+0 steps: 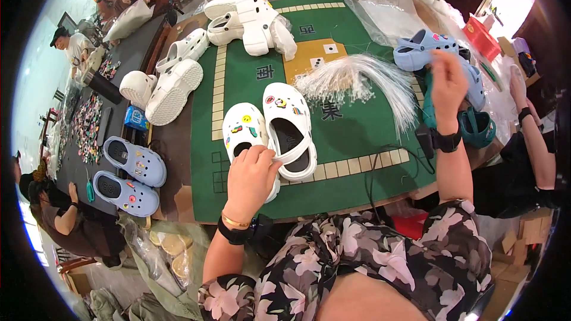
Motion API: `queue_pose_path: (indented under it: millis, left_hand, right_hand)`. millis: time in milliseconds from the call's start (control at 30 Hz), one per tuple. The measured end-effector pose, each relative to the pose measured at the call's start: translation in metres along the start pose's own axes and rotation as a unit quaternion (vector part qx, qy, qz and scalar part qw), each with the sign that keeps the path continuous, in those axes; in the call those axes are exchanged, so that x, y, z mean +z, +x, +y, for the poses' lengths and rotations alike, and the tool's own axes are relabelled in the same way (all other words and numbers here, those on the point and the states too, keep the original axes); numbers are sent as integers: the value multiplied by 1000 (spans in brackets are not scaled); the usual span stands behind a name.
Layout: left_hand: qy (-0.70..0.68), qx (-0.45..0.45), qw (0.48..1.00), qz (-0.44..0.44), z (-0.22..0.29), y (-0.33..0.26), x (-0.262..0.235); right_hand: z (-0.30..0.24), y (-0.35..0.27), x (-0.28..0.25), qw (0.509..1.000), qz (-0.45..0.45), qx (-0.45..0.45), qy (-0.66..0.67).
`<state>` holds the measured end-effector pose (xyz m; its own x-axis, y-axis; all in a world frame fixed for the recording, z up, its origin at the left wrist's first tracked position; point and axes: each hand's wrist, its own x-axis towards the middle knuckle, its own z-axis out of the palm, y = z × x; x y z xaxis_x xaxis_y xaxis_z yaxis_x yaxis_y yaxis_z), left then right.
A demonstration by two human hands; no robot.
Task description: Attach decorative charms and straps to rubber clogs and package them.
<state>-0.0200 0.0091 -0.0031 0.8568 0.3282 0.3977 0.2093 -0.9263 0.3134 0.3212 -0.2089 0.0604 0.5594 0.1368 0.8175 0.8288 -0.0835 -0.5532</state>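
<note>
A pair of white clogs (290, 107) with colourful charms on the toes lies on the green table mat before me. My left hand (253, 179) is closed at their heel end, thumb and fingers pinching at the heel strap of the right-hand shoe and covering part of the other one. Raised over the right side of the table, my right hand (449, 83) has its fingers curled together; whether anything thin is in them I cannot make out. Just beyond it sit light blue clogs (421, 46). A fanned bundle of clear plastic ties (375, 80) lies between my two hands.
More white clogs (253, 21) are piled at the far left, others (174, 95) nearer. Blue-grey clogs (134, 169) with charms stand at left, beside a dark table of loose charms (89, 128). Dark green clogs (476, 128) are at right. A black cord crosses the mat. People work around.
</note>
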Motion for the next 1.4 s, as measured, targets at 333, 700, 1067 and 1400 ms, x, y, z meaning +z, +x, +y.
queue_pose_path:
  millis: [333,700,1067,1400]
  left_hand:
    - [0,-28,999,-28,-1,-5,1]
    - [-456,-167,873,-53,43,-12,-17]
    - [-435,-222,862,-138,36,-56,-22]
    - [-90,-123,981,-121,23,-99,-24]
  right_hand:
    - [12,12,-14,992,-99,69,-46]
    - [-87,-55,18,927,-321,-192,31]
    - [-109,-166,53,809,-490,-264,189]
    - [-95,-158,49,834,-467,-198,218]
